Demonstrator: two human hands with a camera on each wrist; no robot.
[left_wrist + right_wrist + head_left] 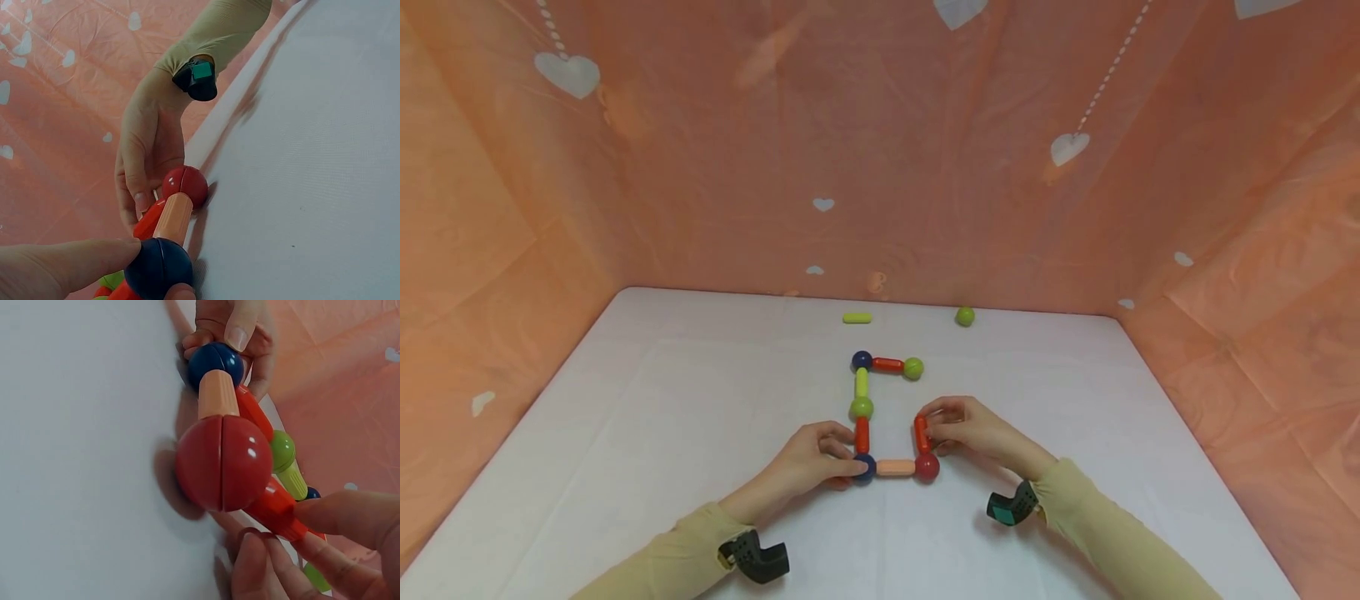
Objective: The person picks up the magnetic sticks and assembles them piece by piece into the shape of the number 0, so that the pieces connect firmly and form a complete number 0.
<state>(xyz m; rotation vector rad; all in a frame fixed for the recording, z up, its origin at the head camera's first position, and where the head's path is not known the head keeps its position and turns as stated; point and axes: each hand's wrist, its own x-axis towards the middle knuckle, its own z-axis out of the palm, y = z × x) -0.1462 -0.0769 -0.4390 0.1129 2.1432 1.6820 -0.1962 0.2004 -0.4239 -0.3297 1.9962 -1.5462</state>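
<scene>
A chain of coloured rods and balls lies on the white table. My left hand [811, 457] pinches the near dark blue ball [156, 269], with the thumb and fingers on either side of it. From that ball a peach rod [896, 468] runs right to a red ball [225, 464]. My right hand [976, 429] pinches a red rod [275, 509] whose near end meets the red ball. Up from the blue ball go another red rod [862, 436], a green ball [861, 407], a lime rod [861, 383] and a far blue ball [862, 361].
A further red rod [888, 365] links the far blue ball to a second green ball [913, 368]. Near the table's back edge lie a loose lime rod [857, 318] and a loose green ball [965, 317]. Orange cloth [715, 167] with white hearts surrounds the table [700, 358].
</scene>
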